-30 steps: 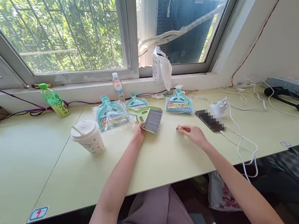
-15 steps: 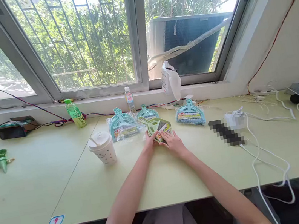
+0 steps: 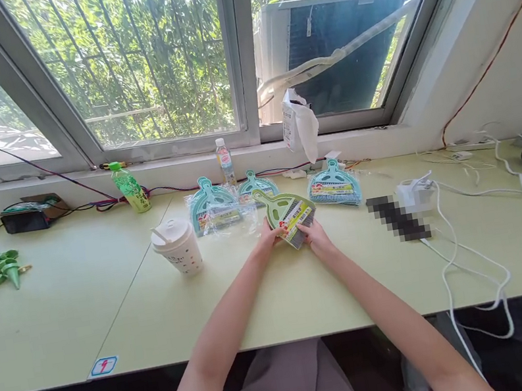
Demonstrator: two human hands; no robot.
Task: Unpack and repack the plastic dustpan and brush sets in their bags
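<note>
L hand (image 3: 272, 233) and R hand (image 3: 314, 234) are both clamped on the green dustpan-and-brush set (image 3: 289, 215), one at each side of its lower part, and it is held tilted above the table (image 3: 177, 323), w/ the handle pointing to upper L. Behind it are three blue sets: two (image 3: 215, 206) (image 3: 255, 186) at back L, one (image 3: 334, 186) at back R; the white cup (image 3: 177, 246) stands to L.
</note>
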